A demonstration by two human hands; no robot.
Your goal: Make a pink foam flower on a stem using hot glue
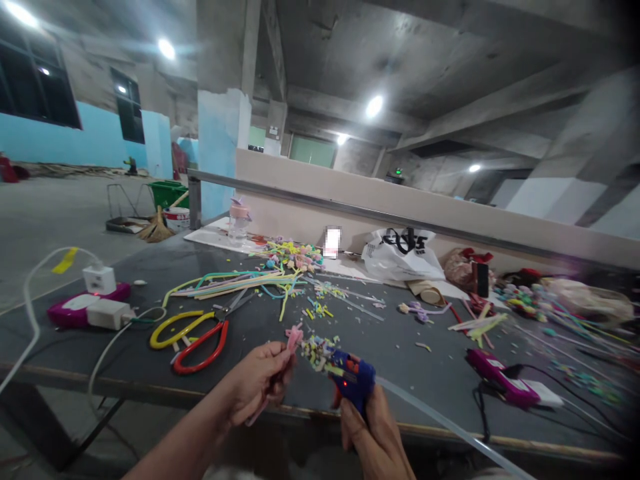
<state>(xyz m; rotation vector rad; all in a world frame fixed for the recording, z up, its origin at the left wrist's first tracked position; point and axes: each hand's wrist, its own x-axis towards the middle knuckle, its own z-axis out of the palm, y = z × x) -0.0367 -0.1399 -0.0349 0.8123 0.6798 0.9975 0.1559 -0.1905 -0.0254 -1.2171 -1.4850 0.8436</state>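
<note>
Pinched in the fingertips of my left hand [263, 375] is a small pink pipe-cleaner piece [294, 337], with a thin stem end showing below the palm. My right hand [374, 437] is wrapped around the handle of a blue hot glue gun [356, 381], whose small red light is lit. A long clear glue stick [435, 417] runs out of its back towards the lower right. The gun points left, near the pink piece; whether its nozzle touches it I cannot tell. Small coloured clippings [320, 350] lie on the table behind the nozzle.
Scissors with red and yellow handles [223, 341] lie left of my hands. Beyond them are pipe cleaners [245, 283] and a flower pile [300, 257]. Purple power strips [65, 312] with cables sit at both sides. A white bag [400, 257] and a bottle [239, 227] stand at the back.
</note>
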